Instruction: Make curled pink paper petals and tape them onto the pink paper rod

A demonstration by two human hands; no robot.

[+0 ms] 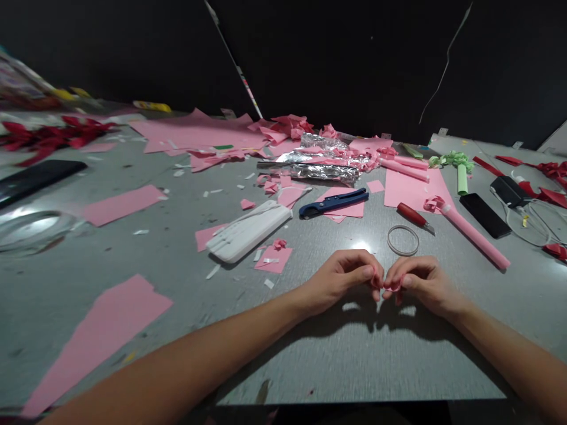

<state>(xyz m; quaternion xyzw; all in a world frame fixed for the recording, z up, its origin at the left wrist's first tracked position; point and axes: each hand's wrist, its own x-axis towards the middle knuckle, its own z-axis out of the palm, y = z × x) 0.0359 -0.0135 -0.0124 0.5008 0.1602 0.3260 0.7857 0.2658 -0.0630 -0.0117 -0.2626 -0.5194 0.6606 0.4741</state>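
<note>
Just above the table's near side, my left hand (pixel 348 274) and my right hand (pixel 420 284) meet at the fingertips. Each has its thumb and fingers pinched on a small strip of pink paper (pixel 392 289), mostly hidden by the fingers. Right beyond the right hand lies a thin pale ring (pixel 389 243), flat on the table. A red-handled craft knife (pixel 413 216) rests behind the ring. Farther back sits a blue cutting tool (pixel 334 203), partly over pink paper. To the right is a rolled pink paper tube (pixel 476 236) with a crumpled paper end.
A white oblong object (pixel 250 233) lies left of my hands, near a small pink square (pixel 280 265). Pink sheets, scraps and crumpled foil (pixel 325 171) pile up along the dark wall. At right are a black phone (pixel 485 216), a green paper tube (pixel 462 179) and cables (pixel 514 227).
</note>
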